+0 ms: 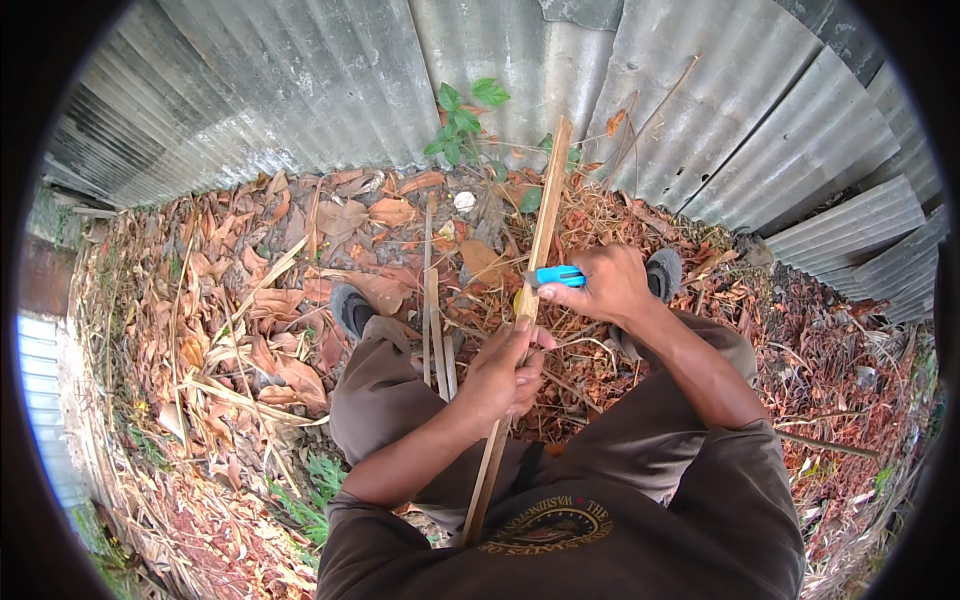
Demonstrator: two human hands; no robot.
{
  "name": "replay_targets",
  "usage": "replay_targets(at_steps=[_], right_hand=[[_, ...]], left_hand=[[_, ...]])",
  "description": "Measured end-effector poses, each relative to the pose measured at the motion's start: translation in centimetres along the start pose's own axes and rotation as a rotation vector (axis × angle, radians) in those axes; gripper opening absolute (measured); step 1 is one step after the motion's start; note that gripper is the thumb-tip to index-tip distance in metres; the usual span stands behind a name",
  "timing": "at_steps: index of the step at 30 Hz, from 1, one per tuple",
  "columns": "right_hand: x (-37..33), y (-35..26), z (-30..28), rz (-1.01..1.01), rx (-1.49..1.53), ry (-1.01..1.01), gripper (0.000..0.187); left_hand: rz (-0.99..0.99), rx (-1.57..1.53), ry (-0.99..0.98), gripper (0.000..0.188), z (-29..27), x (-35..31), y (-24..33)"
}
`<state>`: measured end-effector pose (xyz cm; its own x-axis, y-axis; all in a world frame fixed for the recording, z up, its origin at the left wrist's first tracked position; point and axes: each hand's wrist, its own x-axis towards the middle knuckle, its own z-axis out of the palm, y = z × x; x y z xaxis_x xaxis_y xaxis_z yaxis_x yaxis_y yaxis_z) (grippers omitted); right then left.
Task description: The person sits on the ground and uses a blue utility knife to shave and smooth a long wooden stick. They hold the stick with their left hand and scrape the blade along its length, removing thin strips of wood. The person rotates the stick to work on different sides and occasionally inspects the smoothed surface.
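A long narrow strip of wood (547,215) slants from my lap up toward the metal fence. My left hand (502,372) is wrapped round it below its middle, thumb lying along the top. In my right hand (612,284) is a blue-handled utility knife (558,276), gripped by the handle. Its blade end touches the strip just above my left thumb. The fingers of the right hand partly cover the handle. Between my feet, left of the held strip, thinner wooden strips (437,335) lie on the ground.
Corrugated metal sheets (300,90) form a fence across the far side. Dry brown leaves (285,310) cover the ground. A green-leaved plant (458,122) grows against the fence, and loose metal sheets (850,225) lean at the far right. My shoes (351,310) rest on either side.
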<state>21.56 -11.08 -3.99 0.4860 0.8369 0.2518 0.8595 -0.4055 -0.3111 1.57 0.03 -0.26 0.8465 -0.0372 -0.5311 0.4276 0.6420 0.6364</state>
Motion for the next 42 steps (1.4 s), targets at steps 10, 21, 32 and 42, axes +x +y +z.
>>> replay_targets(at_steps=[10,21,32,42], right_hand=[[4.1,5.4,-1.3,0.234,-0.116,0.035,0.076],[4.3,5.3,-1.5,0.141,-0.145,-0.007,0.071],[1.1,19.4,-6.9,0.874,0.075,0.126,0.091],[1.6,2.9,-6.1,0.178,0.297,-0.070,0.047]], left_hand=[[-0.027,0.027,0.006,0.038,1.0,-0.6,-1.0],[-0.014,0.069,-0.020,0.033,0.6,-1.6,-1.8],[0.067,-0.068,0.021,0.045,-3.3,-1.6,-2.0],[0.098,-0.152,0.064,0.041,-2.1,-0.9,-1.6]])
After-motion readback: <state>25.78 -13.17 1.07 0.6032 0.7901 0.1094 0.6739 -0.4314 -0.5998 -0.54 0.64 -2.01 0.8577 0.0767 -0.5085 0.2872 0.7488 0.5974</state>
